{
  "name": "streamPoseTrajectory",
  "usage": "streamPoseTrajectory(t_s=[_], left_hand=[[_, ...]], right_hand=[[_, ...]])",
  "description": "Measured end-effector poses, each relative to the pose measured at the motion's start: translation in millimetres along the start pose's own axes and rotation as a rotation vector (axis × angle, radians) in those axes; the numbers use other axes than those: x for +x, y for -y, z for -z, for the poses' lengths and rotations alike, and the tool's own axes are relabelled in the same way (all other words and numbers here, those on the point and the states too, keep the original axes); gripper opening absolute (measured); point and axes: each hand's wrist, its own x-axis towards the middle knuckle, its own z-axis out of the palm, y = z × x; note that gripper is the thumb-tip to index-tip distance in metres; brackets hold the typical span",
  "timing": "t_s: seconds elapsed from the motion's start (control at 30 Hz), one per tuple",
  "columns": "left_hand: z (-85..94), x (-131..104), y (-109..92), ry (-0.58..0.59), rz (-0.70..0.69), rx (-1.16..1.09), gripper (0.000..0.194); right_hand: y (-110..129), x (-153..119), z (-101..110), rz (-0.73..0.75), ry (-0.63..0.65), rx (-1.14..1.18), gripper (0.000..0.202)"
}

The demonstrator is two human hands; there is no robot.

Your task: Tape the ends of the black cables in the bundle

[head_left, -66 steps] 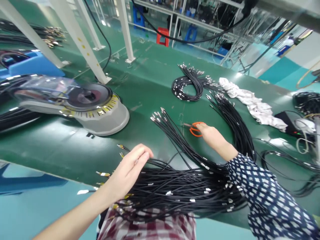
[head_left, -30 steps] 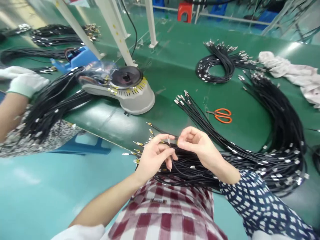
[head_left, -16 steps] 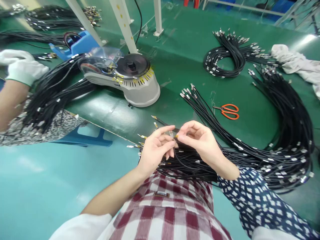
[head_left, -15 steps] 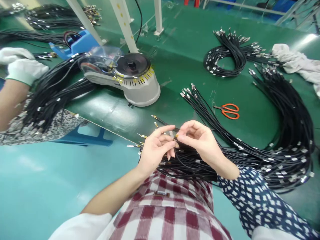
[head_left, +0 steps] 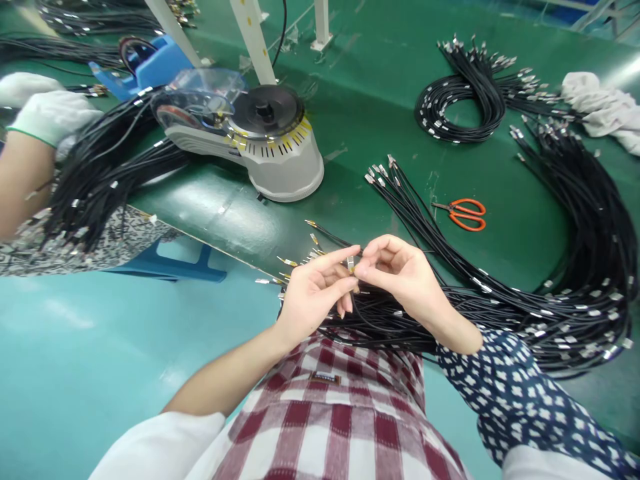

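One cable (head_left: 351, 263) hangs pinched in the left hand's (head_left: 311, 292) fingers above the pile (head_left: 387, 322); the right hand's (head_left: 406, 275) thumb and forefinger curl close beside its tip, gripping what, I can't tell.

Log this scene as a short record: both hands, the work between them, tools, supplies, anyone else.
left hand: holding a cable near its pale tip
right hand: close against that tip; whether it grips is unclear
scissors: orange-handled, on the green table, apart from both hands
machine: grey, black disc on top, yellow strips around the edge
bundle: black cables with pale tags, curving away at right
cloth: white, crumpled, far right
co-worker: white-gloved hand at far left
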Motion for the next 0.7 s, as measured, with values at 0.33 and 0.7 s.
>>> streamPoseTrajectory(t_s=[0.33, 0.7], left_hand=[[1.3, 0.0, -0.9, 0.0, 0.018, 0.025, 0.045], [1.9, -1.0, -0.7, 0.009, 0.005, 0.063, 0.043]], right_hand=[[2.0, 0.7, -1.9, 0.006, -0.035, -0.057, 0.028], [1.9, 0.2, -3.8, 0.027, -0.059, -0.088, 0.029]])
